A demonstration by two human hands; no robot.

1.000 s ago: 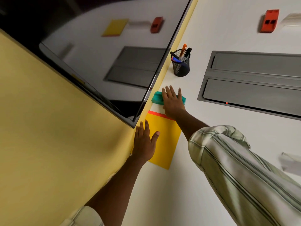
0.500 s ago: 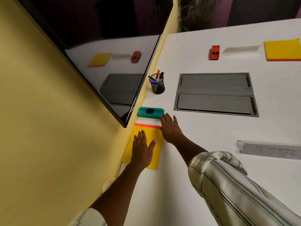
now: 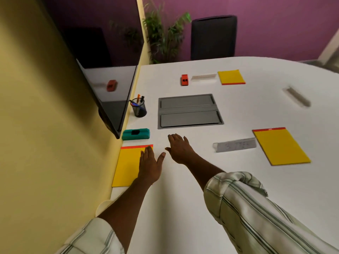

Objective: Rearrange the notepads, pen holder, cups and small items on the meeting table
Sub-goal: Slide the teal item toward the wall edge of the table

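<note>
Against the yellow wall at the table's near-left edge lies the yellow notepad with its red binding strip turned away from the person, squared to the wall, with the teal eraser-like block just beyond it. The right hand, which a second ago covered that teal block, has let it go and drawn back to the right; it now hovers over bare white table, fingers spread, holding nothing. The left hand still lies flat and open on the pad's right edge, gripping nothing. This suggests the block and pad are placed and this corner is nearly settled. Farther out stand the mesh pen holder by the wall, the grey cable hatch, a clear nameplate, two more yellow pads and a small orange-red item.
</note>
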